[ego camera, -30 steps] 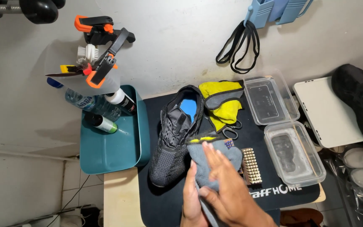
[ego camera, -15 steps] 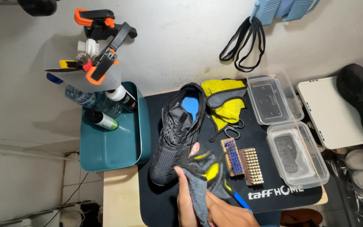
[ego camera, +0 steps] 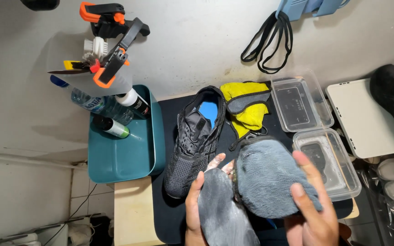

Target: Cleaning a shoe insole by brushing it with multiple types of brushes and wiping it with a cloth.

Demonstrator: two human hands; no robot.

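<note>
Both hands are closed on one grey cloth (ego camera: 270, 177), which is held spread out low in the view, over the black mat (ego camera: 169, 218). Left hand (ego camera: 201, 196): thumb laid up the cloth's left edge, fingertips showing above its top near the middle, so the cloth is pinched between thumb and fingers. Right hand (ego camera: 313, 205): fingers lie flat on the cloth's fluffy right part, which is draped over the palm; the thumb is hidden, so the exact grip on that side cannot be told. The cloth's left part hangs smoother and darker, the right part is rounded and plush.

Just beyond the left fingertips a dark knit shoe (ego camera: 192, 141) lies on the mat, toe toward the person, blue insole visible at the heel opening. Right of the shoe a yellow-and-grey cloth (ego camera: 247, 107) is bunched near the wall. Two clear plastic boxes (ego camera: 318, 132) are set side by side at the mat's right edge, the nearer one partly covered by the held cloth. Left of the mat a teal tub (ego camera: 124, 157) holds bottles (ego camera: 110, 114), which lean at its far end. Above the tub, orange-and-black clamps (ego camera: 108, 41) are seen. Black bands (ego camera: 270, 38) hang on the wall.
</note>
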